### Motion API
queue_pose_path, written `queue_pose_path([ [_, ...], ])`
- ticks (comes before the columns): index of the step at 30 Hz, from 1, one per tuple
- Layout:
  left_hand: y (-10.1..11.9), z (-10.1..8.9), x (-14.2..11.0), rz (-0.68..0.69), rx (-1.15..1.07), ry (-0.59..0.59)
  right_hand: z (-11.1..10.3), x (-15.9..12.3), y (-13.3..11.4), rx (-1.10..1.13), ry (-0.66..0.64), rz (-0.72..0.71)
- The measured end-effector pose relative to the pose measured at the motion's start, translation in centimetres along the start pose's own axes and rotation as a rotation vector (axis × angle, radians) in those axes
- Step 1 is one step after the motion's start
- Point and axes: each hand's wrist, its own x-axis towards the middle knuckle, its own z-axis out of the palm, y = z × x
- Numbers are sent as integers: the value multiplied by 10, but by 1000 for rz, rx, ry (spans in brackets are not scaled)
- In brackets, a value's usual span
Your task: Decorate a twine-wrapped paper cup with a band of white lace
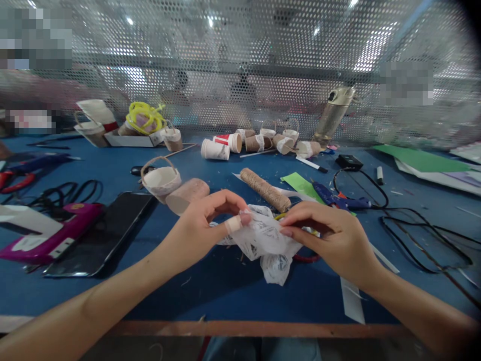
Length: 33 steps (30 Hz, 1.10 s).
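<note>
Sheer white wrap [259, 235] strung crosswise between hands, slack hanging over table [169, 303].
Left hand [205, 220] pinches one side, right hand [332, 233] the other; neither nearer.

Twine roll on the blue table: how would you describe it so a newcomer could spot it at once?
On the blue table, the left hand and right hand pinch sheer white material. Just beyond it, the twine roll slants down toward the right hand. Unlike the wider brown cup to its left, it is long, slim and ridged with wound strands.
</note>
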Motion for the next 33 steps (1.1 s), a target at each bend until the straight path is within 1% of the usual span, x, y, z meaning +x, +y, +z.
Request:
queue_pose_path([
  [6,0,0,-1,6,-34,13,0,-1,0,58,-7,40],
  [11,1,-2,-4,-36,-59,3,1,-1,1,127,-26,97],
  [16,3,-2,-4,-61,-135,-19,1,0,1,153,1,108],
  [22,0,0,-2,-57,-226,-3,0,-1,4,149,30,153],
  [30,-4,-1,-2,-58,-226,29,1,-2,4,153,20,183],
  [33,-2,0,-1,-53,-221,29,1,-2,2,196,-10,231],
])
